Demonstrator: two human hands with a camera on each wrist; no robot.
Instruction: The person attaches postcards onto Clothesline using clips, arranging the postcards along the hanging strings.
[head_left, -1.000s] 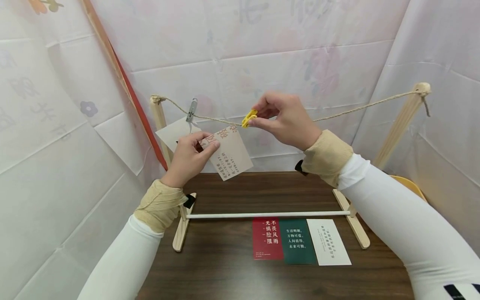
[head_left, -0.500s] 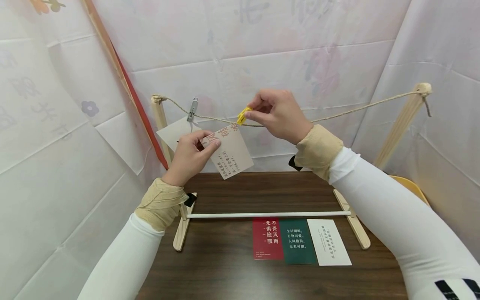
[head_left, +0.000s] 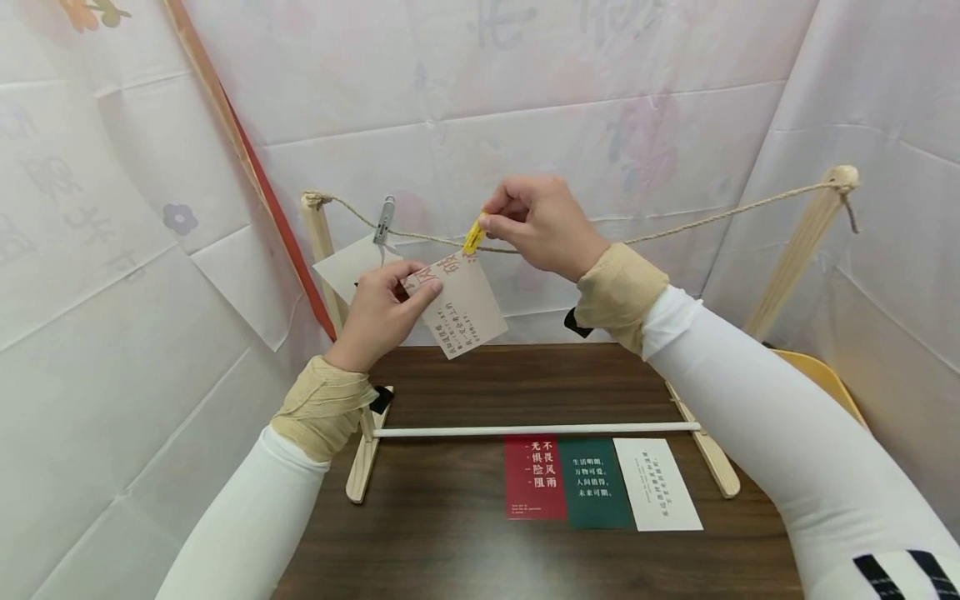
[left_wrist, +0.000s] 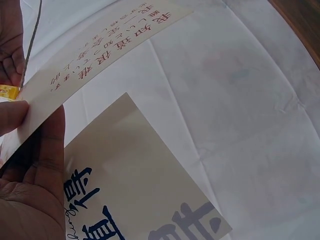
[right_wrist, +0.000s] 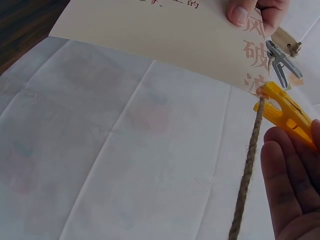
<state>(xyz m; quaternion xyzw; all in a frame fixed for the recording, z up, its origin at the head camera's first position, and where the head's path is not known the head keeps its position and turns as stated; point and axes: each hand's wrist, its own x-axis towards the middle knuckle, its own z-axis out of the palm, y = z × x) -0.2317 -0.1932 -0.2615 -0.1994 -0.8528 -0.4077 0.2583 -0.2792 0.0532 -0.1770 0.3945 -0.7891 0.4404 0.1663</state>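
Observation:
My left hand point(head_left: 384, 310) pinches a cream card point(head_left: 472, 308) with red-brown lettering between thumb and fingers, its top edge up at the twine point(head_left: 697, 223). My right hand point(head_left: 551, 227) pinches a yellow clothespin point(head_left: 473, 237) at the card's upper right corner. In the right wrist view the tips of the clothespin point(right_wrist: 289, 114) are apart, with the card's corner and the rope at its mouth. Left of these, a grey clothespin point(head_left: 384, 220) on the twine holds a second pale card point(head_left: 341, 265), partly hidden behind my left hand.
Two wooden posts point(head_left: 795, 258) carry the twine, with a white rod point(head_left: 536, 430) low between their feet. On the brown table point(head_left: 420, 550) lie a red card point(head_left: 536, 492), a green card point(head_left: 598, 508) and a white card point(head_left: 658, 487). A yellow rim point(head_left: 821, 379) shows behind my right arm.
My right hand has moved left along the twine, bringing the yellow clothespin from beside the card onto its upper right corner. The left hand and its card have stayed nearly still.

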